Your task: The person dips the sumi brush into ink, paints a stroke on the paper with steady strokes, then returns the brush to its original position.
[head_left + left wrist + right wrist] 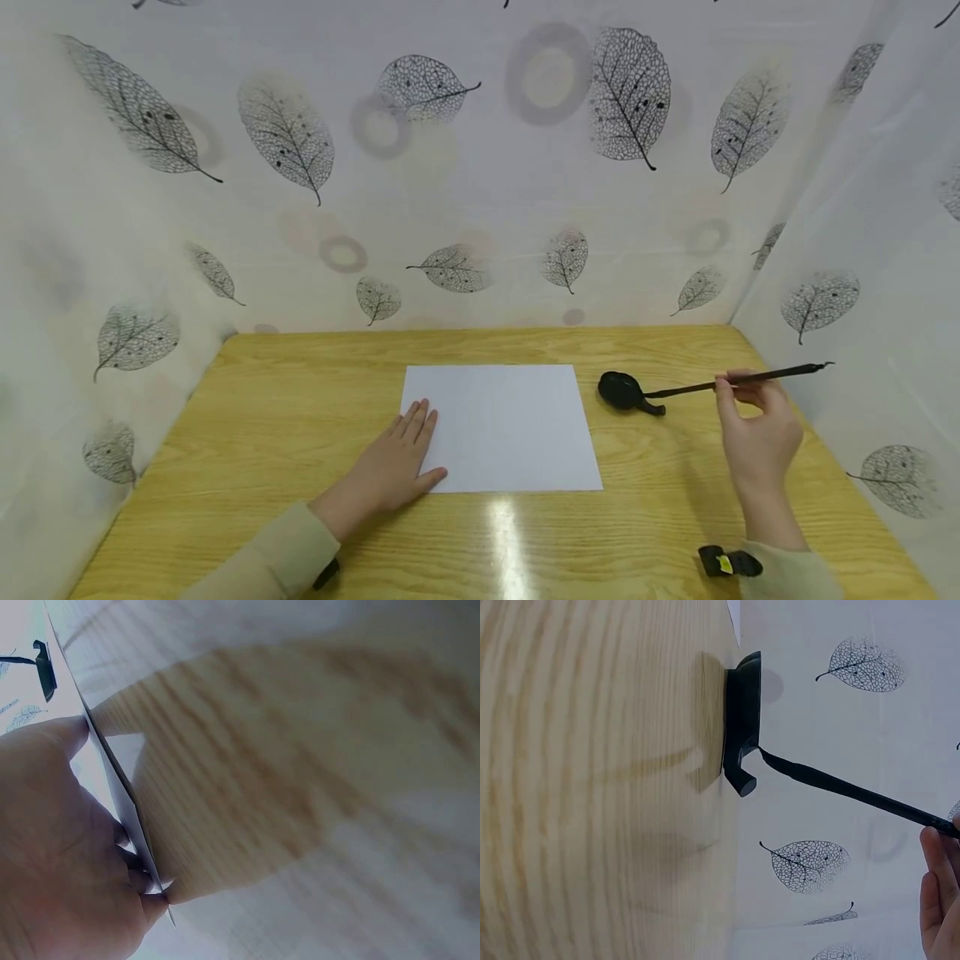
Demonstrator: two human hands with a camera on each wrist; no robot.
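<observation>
A blank white sheet of paper (pixel 510 429) lies on the wooden table. My left hand (pixel 393 468) rests on its left edge, fingers straight and thumb spread at the lower corner; the left wrist view shows the palm side of this hand (pixel 67 840) along the paper's edge. To the right of the sheet sits a black ink dish (pixel 619 390) with a short curved handle. Between thumb and fingers, my right hand (pixel 765 433) pinches a dark calligraphy brush (pixel 780 373) near its middle. The black brush tip (pixel 776 761) is right at the dish's rim.
The wooden table (pixel 277 417) runs back to a pale curtain (pixel 480 183) printed with leaves, which also hangs along both sides. A black strap (pixel 731 562) is at my right wrist. Light glares off the table's front.
</observation>
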